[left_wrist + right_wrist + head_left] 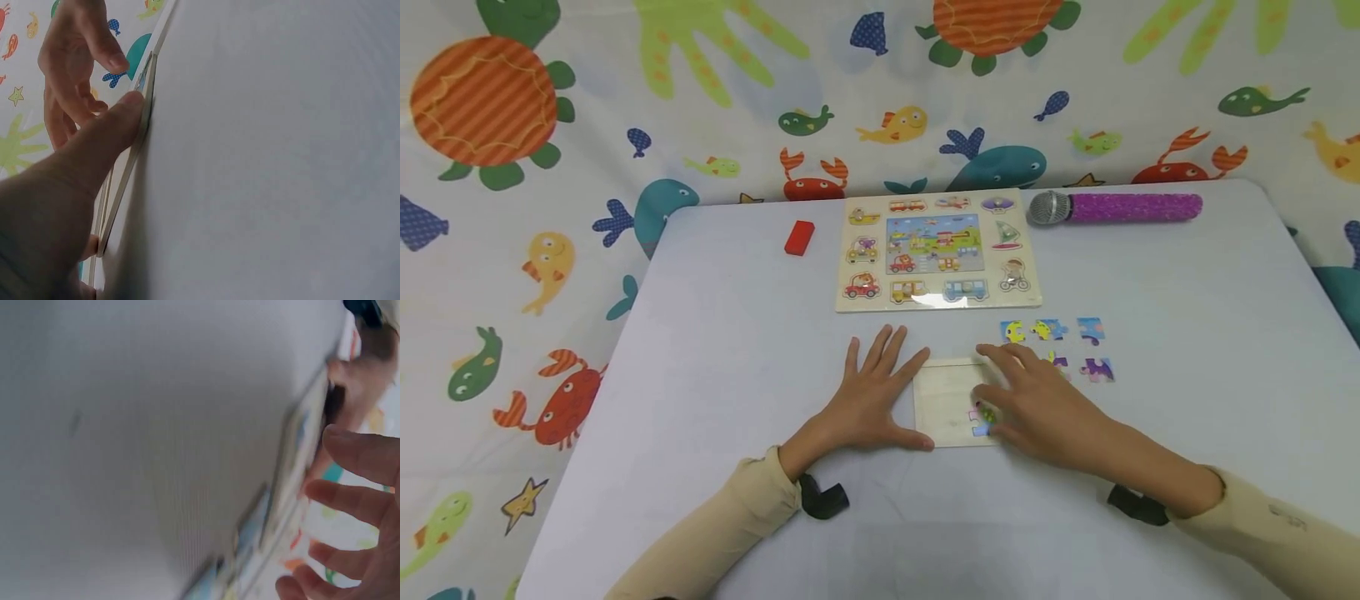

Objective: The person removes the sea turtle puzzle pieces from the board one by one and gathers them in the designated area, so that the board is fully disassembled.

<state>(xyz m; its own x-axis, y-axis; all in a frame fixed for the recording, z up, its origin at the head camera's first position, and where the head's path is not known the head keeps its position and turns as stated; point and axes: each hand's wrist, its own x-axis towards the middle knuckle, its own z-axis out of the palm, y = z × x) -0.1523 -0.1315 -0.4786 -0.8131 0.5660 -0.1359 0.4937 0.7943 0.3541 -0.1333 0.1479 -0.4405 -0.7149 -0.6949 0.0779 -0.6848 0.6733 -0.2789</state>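
Observation:
A small wooden puzzle tray [943, 396] lies on the table between the two hands. My left hand [868, 407] is spread at the tray's left side, its thumb [125, 112] on the near edge. One or more jigsaw pieces [980, 427] lie in the tray's near right corner, partly covered by my right hand [1048, 417]. That hand hovers over the tray's right side, fingers bent and apart; the right wrist view shows nothing between them. Several loose jigsaw pieces [1097, 370] lie beyond and right of the tray, one partly hidden by the right hand.
Behind the tray lies a larger wooden vehicle puzzle [936, 292] with a shiny cover. A microphone with a purple handle [1135, 207] lies at the back right. A red block [800, 238] is at the back left. Sea-animal cloth [730, 125] hangs behind the white table [722, 333].

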